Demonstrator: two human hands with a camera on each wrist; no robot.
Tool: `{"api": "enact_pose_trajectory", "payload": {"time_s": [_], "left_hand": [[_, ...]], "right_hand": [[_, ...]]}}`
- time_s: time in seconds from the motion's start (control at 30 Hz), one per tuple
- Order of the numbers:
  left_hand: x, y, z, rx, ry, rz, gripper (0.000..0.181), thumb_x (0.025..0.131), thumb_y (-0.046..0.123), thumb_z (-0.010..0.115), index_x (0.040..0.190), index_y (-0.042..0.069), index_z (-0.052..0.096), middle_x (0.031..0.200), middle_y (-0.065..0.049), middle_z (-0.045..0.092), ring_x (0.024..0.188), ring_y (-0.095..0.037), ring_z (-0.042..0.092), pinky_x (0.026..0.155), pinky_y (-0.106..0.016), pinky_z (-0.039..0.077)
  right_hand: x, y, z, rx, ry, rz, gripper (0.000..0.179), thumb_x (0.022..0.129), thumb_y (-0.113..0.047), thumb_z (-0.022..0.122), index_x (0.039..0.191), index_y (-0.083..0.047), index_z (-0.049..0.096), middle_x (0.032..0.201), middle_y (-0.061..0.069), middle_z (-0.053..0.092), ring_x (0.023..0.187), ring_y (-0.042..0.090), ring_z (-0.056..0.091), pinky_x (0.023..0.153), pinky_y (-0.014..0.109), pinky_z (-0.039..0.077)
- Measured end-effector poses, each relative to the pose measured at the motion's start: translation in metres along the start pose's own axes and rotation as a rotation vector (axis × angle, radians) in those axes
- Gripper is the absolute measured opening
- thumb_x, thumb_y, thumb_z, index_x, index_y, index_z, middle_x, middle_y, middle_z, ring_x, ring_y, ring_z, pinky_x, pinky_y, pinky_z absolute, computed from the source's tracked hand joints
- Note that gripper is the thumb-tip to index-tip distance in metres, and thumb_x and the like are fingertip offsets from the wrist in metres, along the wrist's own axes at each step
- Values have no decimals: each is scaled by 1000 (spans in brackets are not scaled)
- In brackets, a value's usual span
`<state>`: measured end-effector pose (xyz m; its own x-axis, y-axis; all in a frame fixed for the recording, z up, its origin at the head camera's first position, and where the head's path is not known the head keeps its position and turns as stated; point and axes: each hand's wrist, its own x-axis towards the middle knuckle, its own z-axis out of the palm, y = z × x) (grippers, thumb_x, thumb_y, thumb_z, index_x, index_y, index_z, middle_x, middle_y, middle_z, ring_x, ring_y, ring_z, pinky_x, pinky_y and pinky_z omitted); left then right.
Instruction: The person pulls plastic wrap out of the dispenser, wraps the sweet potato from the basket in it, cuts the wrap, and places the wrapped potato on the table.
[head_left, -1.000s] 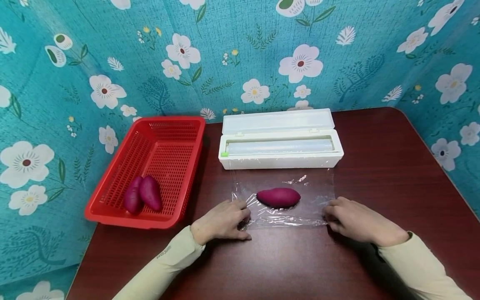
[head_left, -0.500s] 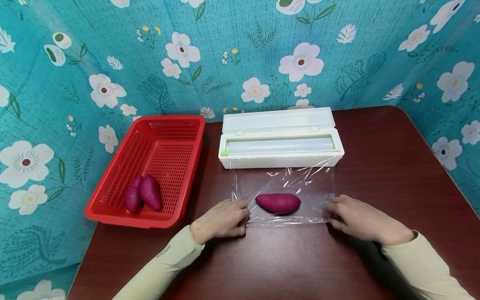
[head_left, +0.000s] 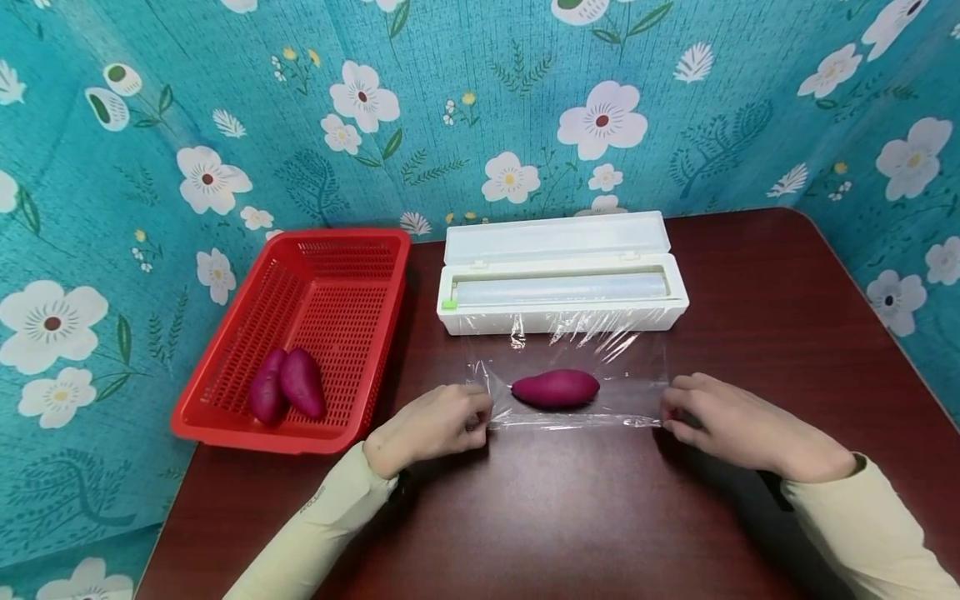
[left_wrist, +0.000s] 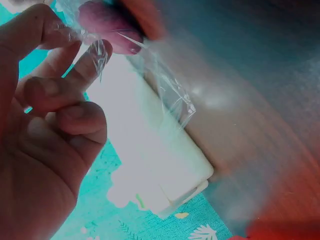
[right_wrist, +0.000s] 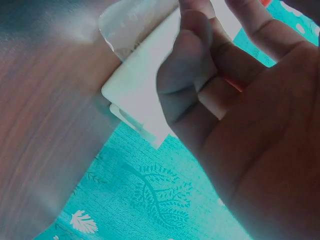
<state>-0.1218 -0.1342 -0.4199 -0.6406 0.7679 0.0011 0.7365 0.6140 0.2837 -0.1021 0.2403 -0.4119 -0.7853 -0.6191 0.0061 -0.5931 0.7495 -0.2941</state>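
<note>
A purple sweet potato (head_left: 557, 389) lies on a clear sheet of plastic wrap (head_left: 633, 404) in the middle of the table. The sheet runs back to a roll (head_left: 562, 289) inside a white dispenser box (head_left: 562, 321). My left hand (head_left: 431, 427) pinches the sheet's near left corner; in the left wrist view, film (left_wrist: 177, 102) hangs from the fingers with the sweet potato (left_wrist: 107, 22) beyond. At the near right corner my right hand (head_left: 738, 427) pinches the wrap between thumb and curled fingers. The right fingertips are partly cut off in the right wrist view.
A red plastic basket (head_left: 352, 333) stands on the left, holding two more sweet potatoes (head_left: 302, 385). The dispenser's lid (head_left: 555, 240) is raised at the back. A flowered blue cloth (head_left: 450, 100) hangs behind the dark wooden table (head_left: 555, 533).
Both hands have moved forward with the wrap's near edge, closer to the sweet potato. The film now shows bright creases near the box. The sweet potato has shifted slightly.
</note>
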Motion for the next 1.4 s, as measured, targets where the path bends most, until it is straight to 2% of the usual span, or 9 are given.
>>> {"api": "enact_pose_trajectory", "payload": {"time_s": [0.3,0.53,0.67,0.77,0.9,1.03,1.17,1.3,1.4], "left_hand": [[9,-6,-9,-187,137,-137,13,75,3,63,73,13,56,59,9,53,53,1,44,51,-14,39],[15,-16,-11,-289,186,-191,13,82,10,69,92,8,63,80,-1,68,71,-7,62,64,-18,51],[21,-21,-13,-279,224,-214,14,86,13,71,97,8,65,83,-1,67,73,-9,61,65,-20,51],[27,-24,-15,-244,273,-240,3,91,13,65,93,11,67,79,3,62,69,-8,54,62,-20,46],[34,-26,-19,-198,345,-271,7,92,13,62,87,13,67,77,3,60,69,-10,50,63,-24,44],[43,-24,-21,-120,410,-330,8,91,12,61,86,12,67,79,-1,61,76,-16,53,67,-30,45],[53,-23,-17,-61,471,-426,8,90,12,63,86,10,69,77,-4,55,71,-16,54,60,-29,45],[61,-25,-12,-89,500,-508,9,89,11,63,84,10,70,68,-1,60,59,-13,54,51,-25,42],[66,-28,-8,-191,522,-542,10,88,10,61,84,8,71,63,0,66,55,-12,59,52,-25,46]], "right_hand": [[13,8,-10,87,74,65,13,83,-7,71,85,-18,64,78,-13,58,67,-1,49,60,24,46],[25,11,-11,166,104,170,7,87,-8,68,92,-12,68,74,-4,61,61,4,49,56,21,44],[32,15,-8,145,184,188,9,87,-8,67,95,-10,69,81,-1,66,67,9,51,61,25,43],[36,18,-5,139,221,203,9,88,-7,67,97,-9,69,84,1,68,68,11,52,62,27,44],[42,21,-4,129,272,233,6,89,-9,65,95,-10,67,80,1,66,67,12,52,62,29,44],[46,23,-2,124,328,247,5,90,-9,63,93,-11,67,79,0,65,67,13,52,63,33,44],[52,24,4,85,378,277,6,90,-10,61,90,-10,67,81,5,63,69,18,52,61,36,42],[58,21,7,79,390,365,10,90,-11,57,90,-8,67,73,7,62,62,20,51,53,35,39],[63,19,7,133,382,420,13,89,-10,53,89,-6,65,62,4,58,55,19,48,50,31,36]]}}
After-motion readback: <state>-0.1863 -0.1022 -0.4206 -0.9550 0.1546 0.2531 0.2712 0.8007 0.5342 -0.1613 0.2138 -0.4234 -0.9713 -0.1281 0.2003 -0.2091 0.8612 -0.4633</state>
